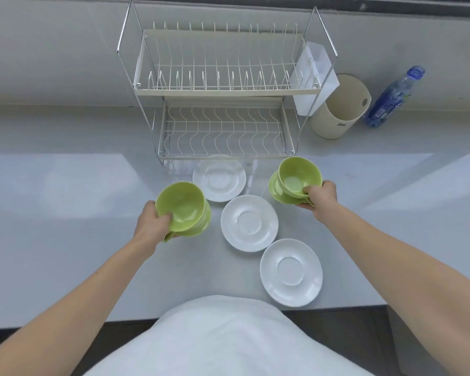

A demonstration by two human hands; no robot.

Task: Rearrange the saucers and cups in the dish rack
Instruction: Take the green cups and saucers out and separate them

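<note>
A two-tier wire dish rack [223,88] stands at the back of the counter with both tiers bare. My left hand [152,221] grips a green cup [183,206] with a second green piece under it, left of the rack's front. My right hand [320,195] holds another green cup [299,176] sitting on a green saucer [278,192], to the right of the rack's front. Three white saucers lie flat on the counter between my hands: one [219,178] by the rack, one [249,223] in the middle, one [291,272] nearest me.
A clear plastic cutlery holder [312,74] hangs on the rack's right side. A beige cylindrical container [339,109] and a blue water bottle [394,97] stand right of the rack. The counter's front edge [337,308] runs just past the nearest saucer.
</note>
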